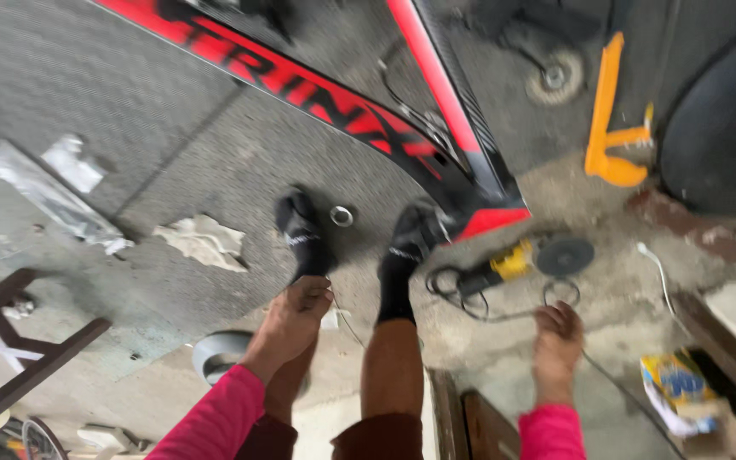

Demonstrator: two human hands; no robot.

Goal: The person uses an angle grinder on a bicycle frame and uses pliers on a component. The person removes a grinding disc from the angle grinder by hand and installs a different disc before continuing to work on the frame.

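Note:
I look down past my legs in black socks at a concrete floor. My left hand, in a pink sleeve, hangs over my left shin with its fingers curled; a thin wire seems to run from it. My right hand reaches down toward a black cable loop beside a yellow and black angle grinder. A red and black bicycle frame slants across the floor ahead of my feet. A small metal ring lies between my feet.
An orange tool lies at the upper right near a dark tyre. Crumpled rags and plastic lie at left, with a dark wooden stool frame at lower left. A yellow packet lies at lower right.

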